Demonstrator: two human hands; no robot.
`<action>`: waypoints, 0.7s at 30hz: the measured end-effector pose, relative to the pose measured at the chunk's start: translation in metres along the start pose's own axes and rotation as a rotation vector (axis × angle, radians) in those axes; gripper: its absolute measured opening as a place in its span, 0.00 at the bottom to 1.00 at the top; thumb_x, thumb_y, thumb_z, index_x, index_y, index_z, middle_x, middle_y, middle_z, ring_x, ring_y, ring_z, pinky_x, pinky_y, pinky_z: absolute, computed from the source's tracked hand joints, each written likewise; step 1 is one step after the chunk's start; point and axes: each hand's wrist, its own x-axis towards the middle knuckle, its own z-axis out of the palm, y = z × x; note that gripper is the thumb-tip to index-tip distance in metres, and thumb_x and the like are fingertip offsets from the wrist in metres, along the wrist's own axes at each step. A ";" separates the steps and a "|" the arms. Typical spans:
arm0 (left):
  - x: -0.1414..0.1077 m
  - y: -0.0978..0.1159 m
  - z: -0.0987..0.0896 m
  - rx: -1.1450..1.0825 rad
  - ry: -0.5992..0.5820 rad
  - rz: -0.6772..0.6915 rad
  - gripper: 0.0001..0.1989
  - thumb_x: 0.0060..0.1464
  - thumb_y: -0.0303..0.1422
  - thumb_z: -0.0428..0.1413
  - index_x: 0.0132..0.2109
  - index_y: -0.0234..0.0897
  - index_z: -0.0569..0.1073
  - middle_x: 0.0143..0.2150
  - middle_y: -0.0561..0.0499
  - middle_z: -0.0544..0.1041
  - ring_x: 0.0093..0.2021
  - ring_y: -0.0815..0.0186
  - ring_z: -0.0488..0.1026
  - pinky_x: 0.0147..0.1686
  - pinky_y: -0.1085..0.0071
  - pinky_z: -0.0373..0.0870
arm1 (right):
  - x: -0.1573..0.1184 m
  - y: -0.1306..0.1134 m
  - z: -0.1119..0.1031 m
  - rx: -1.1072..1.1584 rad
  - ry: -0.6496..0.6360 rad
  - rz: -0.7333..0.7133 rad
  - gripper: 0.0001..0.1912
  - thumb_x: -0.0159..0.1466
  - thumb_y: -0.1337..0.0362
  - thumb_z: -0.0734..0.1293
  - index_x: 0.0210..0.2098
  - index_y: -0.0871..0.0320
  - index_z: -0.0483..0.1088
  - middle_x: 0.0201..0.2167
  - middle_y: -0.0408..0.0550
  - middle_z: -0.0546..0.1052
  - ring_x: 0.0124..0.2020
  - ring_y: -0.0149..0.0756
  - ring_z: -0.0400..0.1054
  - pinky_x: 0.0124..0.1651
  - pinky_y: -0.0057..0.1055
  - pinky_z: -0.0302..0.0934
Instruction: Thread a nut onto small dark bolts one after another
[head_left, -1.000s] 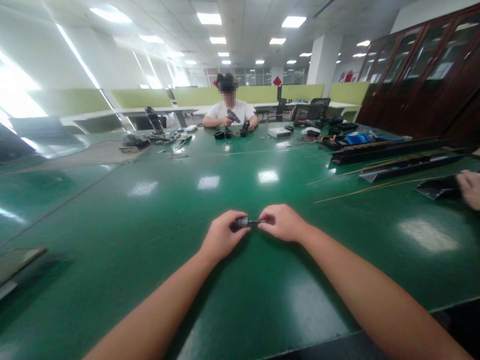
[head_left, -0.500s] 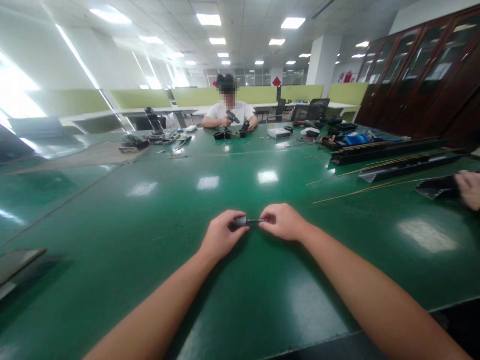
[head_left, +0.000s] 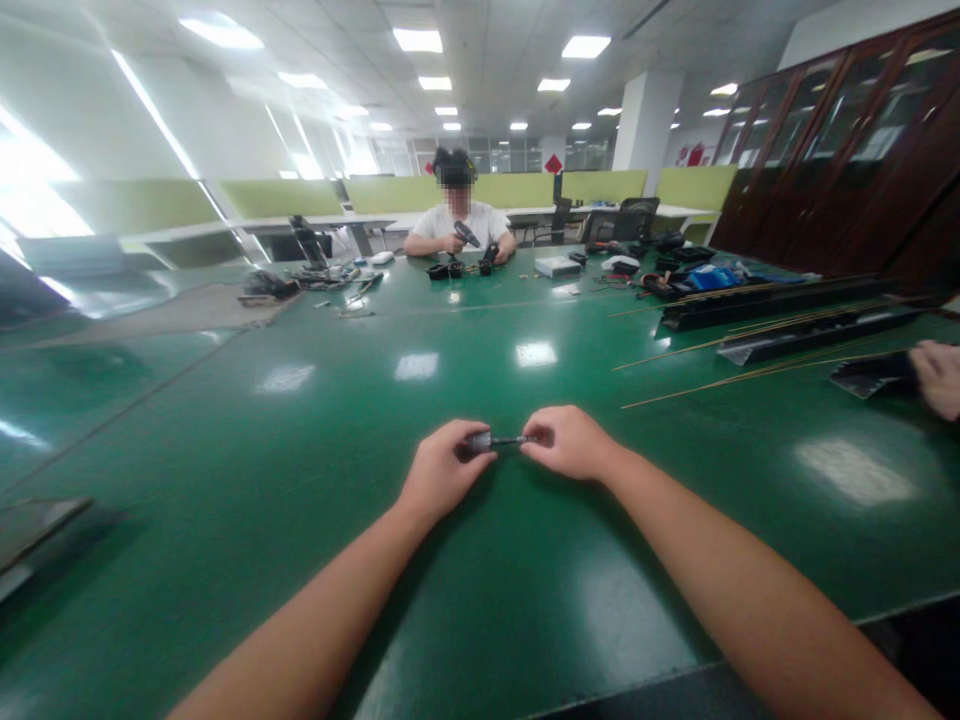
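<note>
Over the near middle of the green table, a small dark rod-like tool with a thicker grey end is held level between both hands. My left hand closes its fingers around the thick end. The thin shaft runs to the right, where the fingertips of my right hand pinch its far end. What sits inside the right fingers is too small to make out. A short stretch of bare shaft shows between the hands.
Across the table a person holds a dark power tool. Black channels and thin rods lie at the right, near another person's hand. Tools are heaped at the far left; a flat board is at the near left.
My right hand has shifted very slightly to the right and up. Both hands keep their hold on the tool.
</note>
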 end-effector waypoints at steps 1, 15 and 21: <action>0.000 0.000 0.000 0.001 0.002 0.000 0.15 0.50 0.34 0.64 0.46 0.40 0.76 0.43 0.49 0.79 0.41 0.62 0.76 0.45 0.64 0.75 | 0.000 0.000 0.000 -0.001 -0.002 0.005 0.05 0.60 0.63 0.70 0.34 0.57 0.76 0.29 0.44 0.77 0.29 0.30 0.68 0.33 0.26 0.57; 0.004 -0.001 -0.004 0.002 0.083 -0.181 0.16 0.49 0.39 0.65 0.44 0.40 0.76 0.40 0.49 0.79 0.37 0.61 0.75 0.41 0.63 0.74 | 0.000 0.004 -0.003 -0.069 -0.006 0.105 0.06 0.59 0.62 0.69 0.35 0.56 0.77 0.30 0.44 0.79 0.30 0.33 0.71 0.34 0.28 0.60; 0.006 -0.010 -0.010 -0.302 0.155 -0.411 0.25 0.50 0.46 0.63 0.51 0.36 0.74 0.41 0.46 0.79 0.38 0.61 0.76 0.44 0.62 0.73 | 0.002 0.003 -0.006 -0.097 0.002 0.149 0.06 0.59 0.61 0.70 0.34 0.55 0.77 0.30 0.44 0.80 0.31 0.34 0.72 0.34 0.29 0.61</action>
